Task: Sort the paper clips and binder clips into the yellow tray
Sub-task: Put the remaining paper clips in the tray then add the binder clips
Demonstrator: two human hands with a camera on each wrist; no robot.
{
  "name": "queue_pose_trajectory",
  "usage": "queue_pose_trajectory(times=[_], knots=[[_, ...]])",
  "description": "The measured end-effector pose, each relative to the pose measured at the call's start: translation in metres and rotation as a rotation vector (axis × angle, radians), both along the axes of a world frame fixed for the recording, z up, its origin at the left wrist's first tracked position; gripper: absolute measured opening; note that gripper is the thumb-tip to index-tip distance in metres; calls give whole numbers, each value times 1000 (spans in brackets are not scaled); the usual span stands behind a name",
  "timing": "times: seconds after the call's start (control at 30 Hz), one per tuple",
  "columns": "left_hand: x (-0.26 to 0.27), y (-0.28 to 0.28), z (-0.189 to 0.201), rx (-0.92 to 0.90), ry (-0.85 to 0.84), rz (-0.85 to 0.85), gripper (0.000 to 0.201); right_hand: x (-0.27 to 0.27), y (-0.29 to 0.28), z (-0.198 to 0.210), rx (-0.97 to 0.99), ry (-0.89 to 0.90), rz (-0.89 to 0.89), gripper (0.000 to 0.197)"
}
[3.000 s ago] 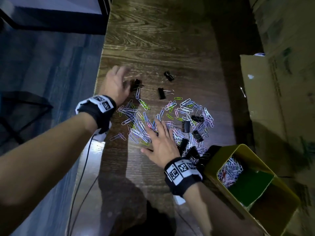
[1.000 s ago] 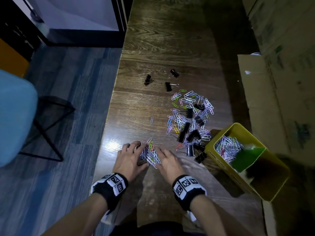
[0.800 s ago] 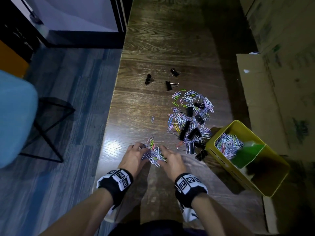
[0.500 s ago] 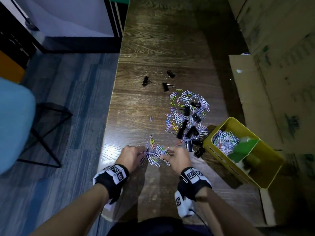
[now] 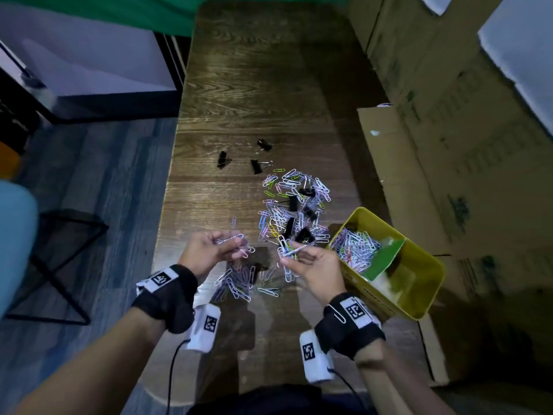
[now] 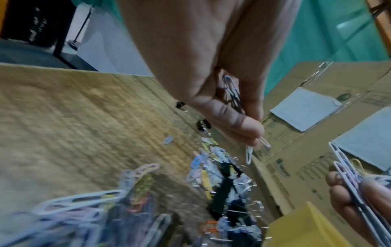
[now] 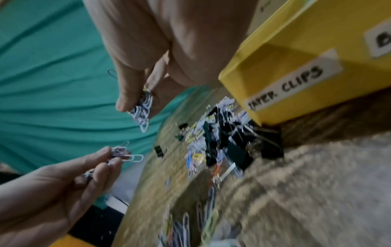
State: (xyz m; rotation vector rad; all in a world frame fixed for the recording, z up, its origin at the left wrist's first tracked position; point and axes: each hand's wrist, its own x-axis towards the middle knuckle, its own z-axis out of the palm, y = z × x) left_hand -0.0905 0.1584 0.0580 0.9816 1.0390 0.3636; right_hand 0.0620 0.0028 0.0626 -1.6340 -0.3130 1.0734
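Both hands point(image 5: 206, 253) pinch thin, probably wire, paper clips point(image 5: 230, 241).

Paper clips point(image 5: 294, 202): coloured wire, mostly white, lilac, green and yellow, heaped loose on desk point(image 5: 254, 85) just left of yellow tray point(image 5: 431, 283). Second, smaller heap point(image 5: 239, 281) lying flat nearer the desk's front edge. One stray clip point(image 5: 233, 221) apart to the left. Bunches pinched in left hand point(image 5: 206, 253) and right hand point(image 5: 311, 268), raised off the desk. Black binder clips point(image 5: 303, 235) mixed through main heap; three more point(image 5: 256, 166) separate beyond it. Tray tilted, open, green divider point(image 5: 383, 259) inside; paper clips point(image 5: 354, 248) filling left compartment, labelled "PAPER CLIPS" point(image 7: 294, 86).
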Motion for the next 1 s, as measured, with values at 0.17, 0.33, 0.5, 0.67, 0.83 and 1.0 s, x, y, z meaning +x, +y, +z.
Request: queue_pose_trajectory(times=[0.17,0.33,0.5,0.67,0.83,1.0], knots=[[72,-24,30,-14,-86,-158,18,43,-23,27,108,-68,-151,37],[150,-62,43,33,-59,-345,13,90,-46,38,131,-121,-247,30],[199,-88,22,334,228,-682,31,128,-59,20,-33,-207,-349,38],[201,-89,4,402,357,-916,44,146,-53,7,-221,-363,-250,40],[163,-69,10,166,101,-477,13,151,-34,-6,-436,-553,80,39],[77,-21,-15,426,357,-324,12,143,-23,-3,-467,-612,388,43]])
